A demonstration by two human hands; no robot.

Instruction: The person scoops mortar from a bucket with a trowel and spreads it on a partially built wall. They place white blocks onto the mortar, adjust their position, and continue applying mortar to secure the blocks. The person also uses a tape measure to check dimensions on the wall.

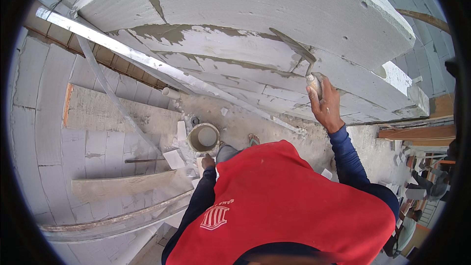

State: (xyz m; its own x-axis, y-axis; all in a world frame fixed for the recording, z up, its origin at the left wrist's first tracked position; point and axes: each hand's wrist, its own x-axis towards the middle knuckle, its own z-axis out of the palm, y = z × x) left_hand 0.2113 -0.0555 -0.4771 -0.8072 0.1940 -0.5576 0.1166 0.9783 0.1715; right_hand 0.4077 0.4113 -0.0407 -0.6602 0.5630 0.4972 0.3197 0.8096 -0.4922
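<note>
In my right hand (326, 102) is the handle of a trowel (296, 45); the fingers are wrapped round it. Its thin blade lies edge-on along the wall (235, 44) of pale blocks, pointing up and left. Wet grey mortar (169, 33) is smeared in a patch below the top block course, left of the blade. My left hand (208, 161) hangs low by my knee, its fingers curled; whether anything is in them is hidden. Just beyond that hand stands a round bucket (192, 140) with grey contents.
A long pale metal straightedge (169, 71) slants along the wall down to the floor. Block offcuts (174, 159) lie round the bucket. Planks (122, 185) lean at the left block wall. At the far right, people (435, 185) are among rubble and timber.
</note>
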